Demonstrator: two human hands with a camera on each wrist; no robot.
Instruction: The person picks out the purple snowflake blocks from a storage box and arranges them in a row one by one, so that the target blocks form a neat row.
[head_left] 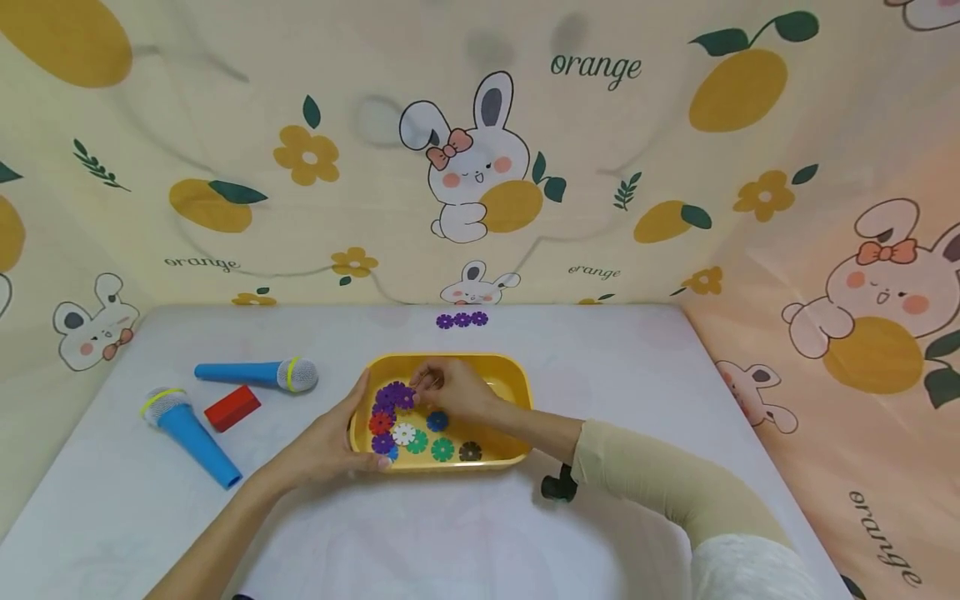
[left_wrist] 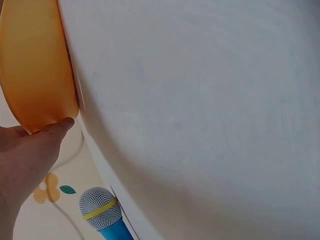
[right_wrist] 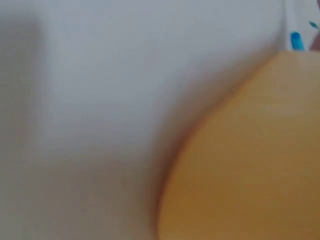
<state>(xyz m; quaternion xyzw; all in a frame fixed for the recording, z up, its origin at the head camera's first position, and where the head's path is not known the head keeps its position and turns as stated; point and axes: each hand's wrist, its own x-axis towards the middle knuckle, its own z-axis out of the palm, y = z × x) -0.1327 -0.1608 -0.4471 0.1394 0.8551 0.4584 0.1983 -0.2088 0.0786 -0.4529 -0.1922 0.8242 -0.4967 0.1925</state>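
Observation:
A yellow tray (head_left: pixel 517 375) stands on the white table with loose snowflake discs in it. My left hand (head_left: pixel 322 442) grips its left end, thumb at the front corner; the left wrist view shows the thumb against the tray's outer wall. Inside the tray, my right hand (head_left: pixel 457 392) has curled fingers at a purple snowflake disc (head_left: pixel 405 398) and appears to pinch its edge. More purple discs lie under and beside it. Near them are a red disc (head_left: pixel 380 423), a white disc (head_left: pixel 403 434), green discs (head_left: pixel 442 450), a blue disc (head_left: pixel 437 421) and a brown disc (head_left: pixel 470 451).
Three purple discs (head_left: pixel 462 320) stand in a row behind the tray. To the left lie two blue toy microphones (head_left: pixel 240 372) (head_left: pixel 198 442) and a red block (head_left: pixel 232 408). A printed cloth (head_left: pixel 600 167) hangs behind the table.

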